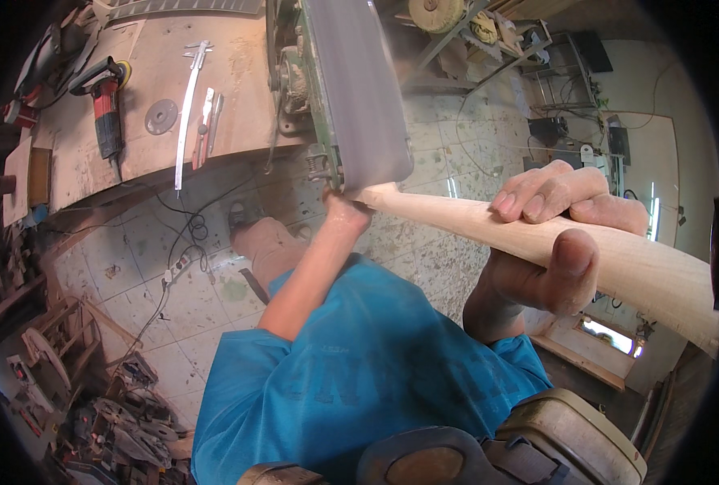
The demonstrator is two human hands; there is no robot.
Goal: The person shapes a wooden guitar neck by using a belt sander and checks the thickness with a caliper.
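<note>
Illumination: moderate, slightly hazy. Floor [117, 267]: small glare streaks. Belt [363, 97]: surface smeared. Outer rim: black vignette, straight edges bowed.

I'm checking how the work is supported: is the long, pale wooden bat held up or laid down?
Held up: the right hand grips the bat, fingers over the far side, thumb on the near side.

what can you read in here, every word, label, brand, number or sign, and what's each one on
Blue shirt: large, faded dark lettering across it, broken up by folds; no whole word I'd quote. A smaller mark above is too faint to read.
Metal caliper: any scale figures are too small to read.
Red and black power tool: too small to make out any label.
Pale wooden piece: none visible.
</note>
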